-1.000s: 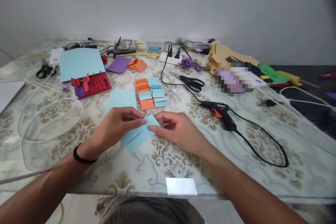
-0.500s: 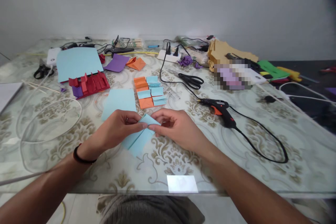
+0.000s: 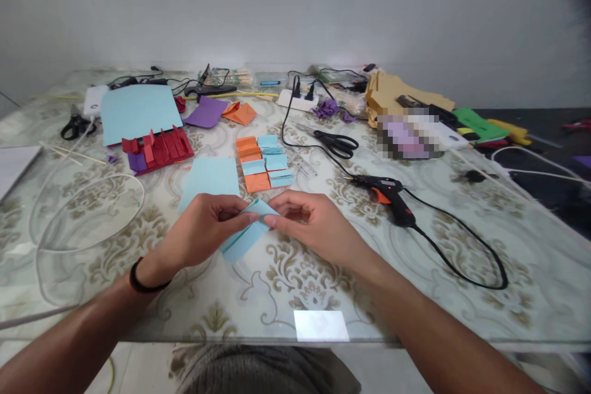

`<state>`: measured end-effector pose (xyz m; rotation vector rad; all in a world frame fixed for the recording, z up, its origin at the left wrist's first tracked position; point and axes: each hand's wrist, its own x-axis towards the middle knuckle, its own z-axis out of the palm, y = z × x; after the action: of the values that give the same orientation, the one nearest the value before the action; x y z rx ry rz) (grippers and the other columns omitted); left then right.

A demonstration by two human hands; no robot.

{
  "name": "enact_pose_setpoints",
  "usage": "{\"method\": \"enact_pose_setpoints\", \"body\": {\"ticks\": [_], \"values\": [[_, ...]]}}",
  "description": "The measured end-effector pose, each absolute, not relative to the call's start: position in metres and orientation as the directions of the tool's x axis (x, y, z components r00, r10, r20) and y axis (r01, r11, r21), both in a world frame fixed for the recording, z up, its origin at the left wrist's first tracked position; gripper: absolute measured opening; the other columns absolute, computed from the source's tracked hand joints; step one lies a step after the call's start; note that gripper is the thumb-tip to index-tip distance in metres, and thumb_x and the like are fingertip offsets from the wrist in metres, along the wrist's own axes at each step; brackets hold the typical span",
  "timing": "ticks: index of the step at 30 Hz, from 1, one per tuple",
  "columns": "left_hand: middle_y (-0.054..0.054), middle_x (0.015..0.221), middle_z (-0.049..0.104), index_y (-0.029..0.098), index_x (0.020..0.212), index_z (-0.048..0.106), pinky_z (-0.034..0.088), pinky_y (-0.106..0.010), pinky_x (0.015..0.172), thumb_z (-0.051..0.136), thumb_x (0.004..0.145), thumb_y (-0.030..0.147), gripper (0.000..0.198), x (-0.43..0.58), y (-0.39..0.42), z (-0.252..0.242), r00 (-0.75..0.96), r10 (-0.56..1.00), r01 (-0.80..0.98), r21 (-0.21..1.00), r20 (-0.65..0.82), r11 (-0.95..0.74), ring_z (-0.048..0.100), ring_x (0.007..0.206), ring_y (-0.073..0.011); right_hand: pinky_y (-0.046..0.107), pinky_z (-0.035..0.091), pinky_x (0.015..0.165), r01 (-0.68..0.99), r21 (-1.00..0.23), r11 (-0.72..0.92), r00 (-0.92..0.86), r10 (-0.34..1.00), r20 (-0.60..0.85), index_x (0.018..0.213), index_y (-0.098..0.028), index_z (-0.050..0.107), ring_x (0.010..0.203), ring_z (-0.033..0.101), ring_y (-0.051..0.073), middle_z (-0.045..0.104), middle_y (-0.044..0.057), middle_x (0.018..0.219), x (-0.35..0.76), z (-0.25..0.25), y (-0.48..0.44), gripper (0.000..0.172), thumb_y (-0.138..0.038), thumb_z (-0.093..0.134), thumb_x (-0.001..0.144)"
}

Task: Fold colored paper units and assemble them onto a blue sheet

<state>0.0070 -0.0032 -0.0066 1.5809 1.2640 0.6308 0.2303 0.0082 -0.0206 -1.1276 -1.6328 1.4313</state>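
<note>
1. folded blue paper (image 3: pixel 244 243): between both hands, at the table's (image 3: pixel 258 317) near middle; long axis diagonal, near left to far right.
2. left hand (image 3: pixel 207 225): thumb and fingers pinching its left side.
3. right hand (image 3: pixel 311 221): pinching its far-right end.
4. orange-and-blue piece (image 3: pixel 255 182): beyond the paper.
5. glue gun (image 3: pixel 390 192): right, nozzle leftward.

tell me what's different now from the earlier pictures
The right hand has shifted slightly on the paper, its fingers now about level with those of the left hand. Since half a second ago, the paper's near end has moved up a little, away from the person. Neither hand let go. The glue gun and orange-and-blue piece stayed where they were.
</note>
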Motion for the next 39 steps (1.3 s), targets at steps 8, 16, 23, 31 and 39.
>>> {"method": "enact_pose_setpoints", "body": {"ticks": [8, 16, 23, 31, 39], "values": [[0.006, 0.062, 0.034, 0.016, 0.069, 0.064, 0.021, -0.023, 0.05, 0.061, 0.095, 0.04, 0.036, 0.0117, -0.0095, -0.0015, 0.376, 0.918, 0.55, 0.827, -0.126, -0.111, 0.027, 0.059, -0.0092, 0.025, 0.043, 0.056, 0.186, -0.98, 0.071, -0.37, 0.929, -0.004, 0.083, -0.018, 0.075, 0.061, 0.059, 0.012, 0.074, 0.0, 0.074, 0.2279, -0.0233, 0.0046, 0.025, -0.043, 0.081, 0.084], [0.006, 0.06, 0.035, 0.015, 0.068, 0.064, 0.021, -0.024, 0.05, 0.06, 0.095, 0.039, 0.036, 0.0128, -0.0096, 0.0003, 0.402, 0.905, 0.535, 0.838, -0.142, -0.106, 0.026, 0.057, -0.009, 0.025, 0.048, 0.062, 0.198, -0.965, 0.174, -0.382, 0.92, 0.087, 0.081, -0.019, 0.071, 0.06, 0.056, 0.011, 0.068, -0.002, 0.067, 0.2246, -0.021, 0.0034, 0.026, -0.043, 0.077, 0.089], [0.005, 0.061, 0.035, 0.015, 0.068, 0.062, 0.021, -0.024, 0.05, 0.057, 0.097, 0.047, 0.043, 0.0108, -0.0087, -0.0015, 0.411, 0.896, 0.538, 0.838, -0.168, -0.09, 0.027, 0.059, -0.0096, 0.026, 0.048, 0.061, 0.213, -0.962, 0.172, -0.385, 0.919, 0.079, 0.08, -0.019, 0.07, 0.06, 0.055, 0.012, 0.068, -0.001, 0.068, 0.2244, -0.0226, 0.003, 0.032, -0.049, 0.076, 0.089], [0.005, 0.06, 0.028, 0.017, 0.06, 0.048, 0.019, -0.026, 0.049, 0.058, 0.096, 0.045, 0.047, 0.0101, -0.0084, -0.0002, 0.447, 0.871, 0.539, 0.838, -0.201, -0.083, 0.024, 0.056, -0.0094, 0.026, 0.043, 0.06, 0.19, -0.964, 0.188, -0.443, 0.892, 0.087, 0.076, -0.02, 0.068, 0.062, 0.052, 0.013, 0.063, -0.001, 0.068, 0.2236, -0.0219, 0.0035, 0.035, -0.05, 0.071, 0.092], [0.004, 0.059, 0.041, 0.015, 0.071, 0.072, 0.021, -0.025, 0.048, 0.066, 0.092, 0.049, 0.041, 0.0065, -0.0049, -0.0031, 0.293, 0.942, 0.475, 0.88, -0.164, 0.005, 0.029, 0.056, -0.0094, 0.027, 0.048, 0.061, 0.18, -0.98, -0.087, -0.439, 0.884, -0.159, 0.081, -0.019, 0.072, 0.065, 0.07, 0.017, 0.071, 0.0, 0.069, 0.2262, -0.0231, 0.0073, 0.035, -0.052, 0.082, 0.082]]}}
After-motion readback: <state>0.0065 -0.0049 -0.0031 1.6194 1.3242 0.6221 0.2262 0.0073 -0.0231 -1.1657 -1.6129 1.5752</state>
